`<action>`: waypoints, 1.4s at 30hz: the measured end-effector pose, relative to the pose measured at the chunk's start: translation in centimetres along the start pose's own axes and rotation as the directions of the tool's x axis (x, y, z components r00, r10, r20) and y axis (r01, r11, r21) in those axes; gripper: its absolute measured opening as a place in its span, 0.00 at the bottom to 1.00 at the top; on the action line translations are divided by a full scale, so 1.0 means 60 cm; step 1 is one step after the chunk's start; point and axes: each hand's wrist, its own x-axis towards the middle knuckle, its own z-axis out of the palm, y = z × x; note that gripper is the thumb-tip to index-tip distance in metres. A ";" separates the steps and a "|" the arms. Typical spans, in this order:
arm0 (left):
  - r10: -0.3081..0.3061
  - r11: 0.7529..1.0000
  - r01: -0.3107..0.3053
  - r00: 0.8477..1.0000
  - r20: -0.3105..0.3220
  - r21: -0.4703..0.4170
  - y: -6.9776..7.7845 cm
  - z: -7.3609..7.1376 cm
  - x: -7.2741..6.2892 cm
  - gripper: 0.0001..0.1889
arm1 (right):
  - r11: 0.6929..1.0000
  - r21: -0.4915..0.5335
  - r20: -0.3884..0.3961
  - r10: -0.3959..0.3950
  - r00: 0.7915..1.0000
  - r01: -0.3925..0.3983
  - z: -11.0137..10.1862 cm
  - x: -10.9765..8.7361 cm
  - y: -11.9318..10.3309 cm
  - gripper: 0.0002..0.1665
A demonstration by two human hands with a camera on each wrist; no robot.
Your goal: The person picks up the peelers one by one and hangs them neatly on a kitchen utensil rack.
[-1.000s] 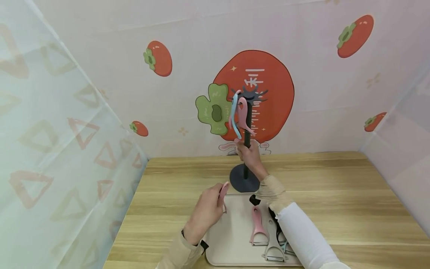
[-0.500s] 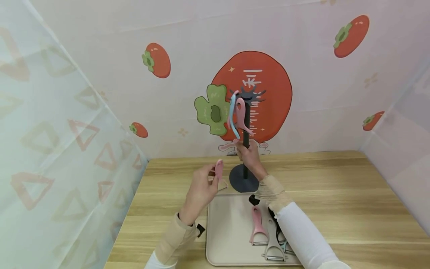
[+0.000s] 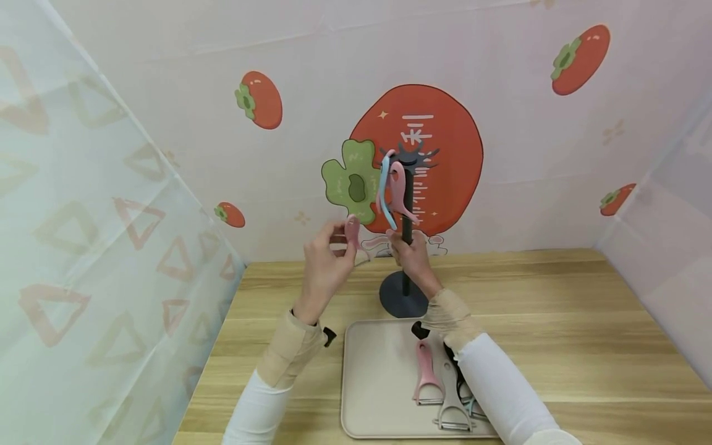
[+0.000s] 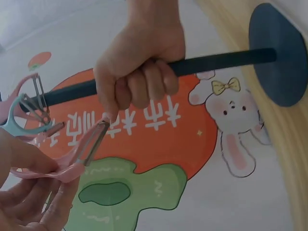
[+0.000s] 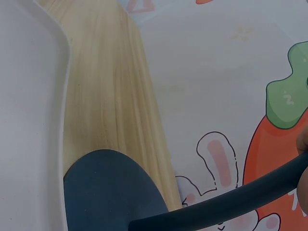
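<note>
head view: a fruit-patterned backdrop rises behind the wooden surface, which carries a pale tray, peelers on its right side, and, just beyond, an upright dark stand. the right grip is curled round the stand's pole, below the hooks where a pale blue peeler and pink ones hang. the left grip pinches a loose pink peeler, left of the pole, lower than the hooks, apart from both; its long axis runs near upright, holed end up, blade end down and leaning poleward.
</note>
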 end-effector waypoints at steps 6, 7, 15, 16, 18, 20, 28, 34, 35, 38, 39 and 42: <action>0.028 0.998 -0.028 0.999 -0.016 -0.054 -0.002 -0.006 0.040 0.14 | 1.000 -0.003 0.000 -0.004 1.000 0.004 0.003 0.001 -0.001 0.36; 0.028 0.997 -0.029 0.999 -0.015 -0.065 -0.002 -0.007 0.045 0.14 | 1.000 0.001 -0.002 -0.006 1.000 0.006 0.004 0.002 -0.002 0.35; 0.014 0.996 -0.015 1.000 -0.008 -0.085 0.004 -0.005 0.071 0.15 | 1.000 0.012 -0.011 -0.003 1.000 0.004 0.004 0.005 -0.004 0.34; 0.016 0.996 -0.017 1.000 -0.010 -0.087 0.005 -0.005 0.074 0.15 | 1.000 0.008 -0.012 0.000 1.000 0.001 0.004 0.004 -0.003 0.34; 0.020 0.996 -0.021 1.000 -0.017 -0.092 0.007 -0.003 0.080 0.15 | 1.000 0.002 -0.009 0.004 1.000 -0.004 0.003 0.003 -0.002 0.34; 0.023 0.995 -0.026 0.999 -0.028 -0.096 0.008 -0.001 0.086 0.15 | 1.000 -0.006 -0.002 0.008 1.000 -0.008 0.002 0.002 -0.001 0.33; 0.021 0.993 -0.027 0.998 -0.057 -0.112 0.012 0.010 0.114 0.15 | 1.000 -0.016 -0.012 -0.007 1.000 0.007 0.001 0.002 -0.001 0.33; 0.018 0.996 -0.023 0.998 -0.068 -0.087 0.015 0.022 0.130 0.16 | 1.000 -0.016 -0.014 -0.015 1.000 0.014 -0.001 0.002 -0.002 0.34; 0.020 0.996 -0.025 0.997 -0.068 -0.085 0.015 0.024 0.131 0.16 | 1.000 -0.013 -0.013 -0.008 1.000 0.008 -0.001 0.002 -0.002 0.34; 0.028 0.996 -0.034 0.997 -0.068 -0.081 0.015 0.028 0.134 0.17 | 1.000 -0.005 -0.009 0.012 1.000 -0.012 -0.002 0.001 -0.001 0.33; 0.031 0.996 -0.036 0.997 -0.069 -0.081 0.014 0.029 0.135 0.17 | 1.000 -0.005 -0.005 0.016 1.000 -0.016 -0.002 0.001 0.000 0.33; 0.043 0.995 -0.049 0.996 -0.072 -0.085 0.014 0.032 0.141 0.17 | 1.000 0.002 -0.005 0.016 1.000 -0.016 -0.002 0.001 0.001 0.33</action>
